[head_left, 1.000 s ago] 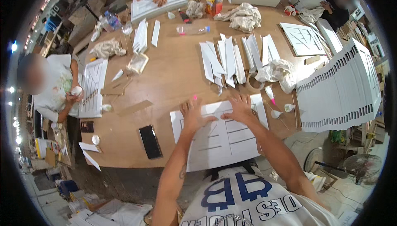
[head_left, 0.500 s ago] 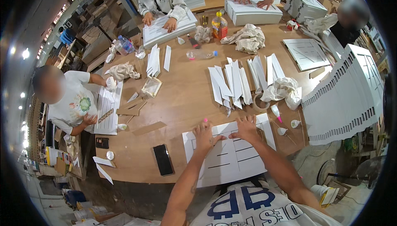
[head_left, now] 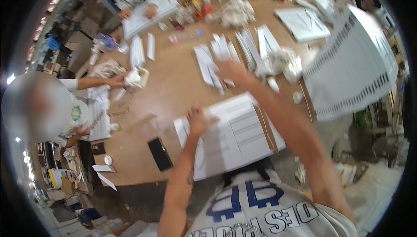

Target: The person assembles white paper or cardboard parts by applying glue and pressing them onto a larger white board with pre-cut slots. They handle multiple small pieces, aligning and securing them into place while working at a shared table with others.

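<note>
A white slotted panel [head_left: 226, 146] lies on the table in front of me, with dark slits across it. My left hand [head_left: 197, 122] rests on its upper left part, fingers apart. By those fingertips shows a small pink tip, its kind unclear. My right hand [head_left: 233, 71] is stretched out over the near side of a pile of white strips [head_left: 205, 63]. Motion smears its fingers, so whether it touches or grips a strip cannot be made out. A thin brown strip [head_left: 266, 128] lies along the panel's right part.
A black phone [head_left: 160, 153] lies left of the panel. Crumpled cloth [head_left: 286, 63], glue bottles [head_left: 274, 85] and a tall stack of slotted panels [head_left: 347, 72] stand to the right. A co-worker's hand [head_left: 117, 80] reaches in from the left; another person works at the far side.
My right hand has left the panel and moved forward to the white strips. My left hand stays on the panel. The left co-worker's arm has stretched out over the table. The view has shifted.
</note>
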Available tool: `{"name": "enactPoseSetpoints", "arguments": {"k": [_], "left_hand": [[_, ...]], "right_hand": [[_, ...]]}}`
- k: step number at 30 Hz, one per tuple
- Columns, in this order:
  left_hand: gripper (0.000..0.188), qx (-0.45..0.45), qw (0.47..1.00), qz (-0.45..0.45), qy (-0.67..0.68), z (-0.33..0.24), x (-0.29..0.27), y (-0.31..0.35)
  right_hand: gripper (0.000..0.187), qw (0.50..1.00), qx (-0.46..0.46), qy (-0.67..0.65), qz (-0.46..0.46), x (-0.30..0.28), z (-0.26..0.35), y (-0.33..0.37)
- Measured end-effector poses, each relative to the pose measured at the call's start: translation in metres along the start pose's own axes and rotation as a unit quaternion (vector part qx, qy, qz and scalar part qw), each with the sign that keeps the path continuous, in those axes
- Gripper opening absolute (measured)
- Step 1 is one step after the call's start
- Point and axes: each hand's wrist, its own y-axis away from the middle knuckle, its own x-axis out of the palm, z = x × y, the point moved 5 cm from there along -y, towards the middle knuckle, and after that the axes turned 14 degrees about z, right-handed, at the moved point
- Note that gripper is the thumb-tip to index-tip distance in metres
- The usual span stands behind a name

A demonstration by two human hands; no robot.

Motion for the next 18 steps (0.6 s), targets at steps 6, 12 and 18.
{"name": "enactPoseSetpoints", "arguments": {"k": [6,12,18], "left_hand": [[0.098,0.026,0.991,0.089,0.095,-0.026,-0.033,-0.006],[0.088,0.032,0.997,0.061,0.046,-0.043,-0.046,0.007],[0.051,0.075,0.991,-0.097,0.048,-0.130,-0.017,0.061]], "right_hand": [[0.024,0.964,-0.122,0.072,-0.225,-0.176,0.054,-0.016],[0.021,0.967,-0.116,0.060,-0.219,-0.178,0.018,0.030],[0.034,0.982,0.095,-0.155,-0.049,-0.068,-0.091,0.198]]}}
